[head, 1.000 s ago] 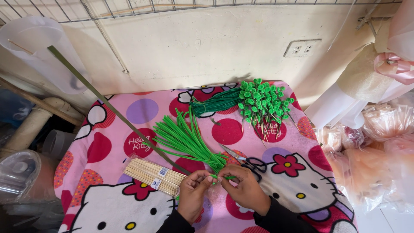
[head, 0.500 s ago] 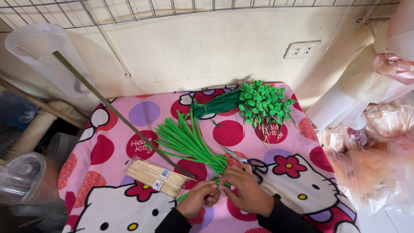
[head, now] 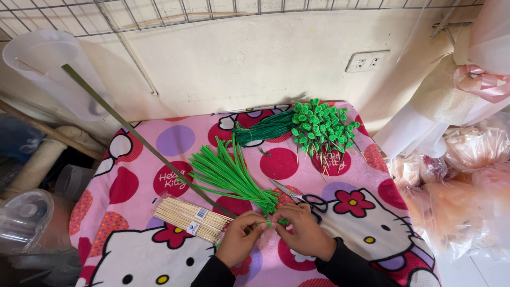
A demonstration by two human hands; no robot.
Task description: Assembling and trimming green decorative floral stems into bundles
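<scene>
My left hand (head: 240, 238) and my right hand (head: 300, 229) meet low in the head view and pinch a short piece of green pipe cleaner (head: 269, 223) between their fingertips. Just above them a bundle of straight green pipe cleaners (head: 229, 175) fans out on the pink cartoon-cat cloth (head: 175, 141). A pack of wooden skewers (head: 188, 217) lies left of my left hand. Scissors (head: 289, 194) rest right above my right hand. Further back is a cluster of skewers topped with green coils (head: 321, 127).
A long thin green stick (head: 133, 133) leans diagonally from upper left to the skewers. Clear plastic sheets and tubs (head: 26, 223) crowd the left; wrapped peach bundles (head: 462, 175) the right. A wall socket (head: 366, 61) and wire grid are behind.
Both hands stay together on the green piece, shifting slightly down and right; the fingers work it. The other things have not moved.
</scene>
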